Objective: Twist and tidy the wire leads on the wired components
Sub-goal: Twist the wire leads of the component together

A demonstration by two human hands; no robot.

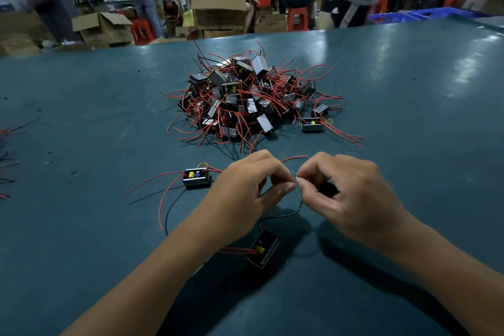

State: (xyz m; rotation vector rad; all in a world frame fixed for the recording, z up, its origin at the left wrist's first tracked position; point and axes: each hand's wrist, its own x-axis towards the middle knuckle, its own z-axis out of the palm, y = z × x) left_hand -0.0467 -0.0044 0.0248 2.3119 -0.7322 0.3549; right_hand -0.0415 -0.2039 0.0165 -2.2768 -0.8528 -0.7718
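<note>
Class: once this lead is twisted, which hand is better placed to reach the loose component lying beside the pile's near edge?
Probably the left hand: the loose component lies just to its left, while the right hand would have to cross over.

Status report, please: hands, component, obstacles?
Left hand and right hand pinch thin wire lead ends. Small black boxed component dangles below. Nothing blocking.

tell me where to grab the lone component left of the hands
Take the component by its two short end walls, coming straight down from above. It sits flat with its open top up, and its red leads trail off to the left and front, so the box's ends look freer than its wire side. A pinch across the body seems safest.
</note>
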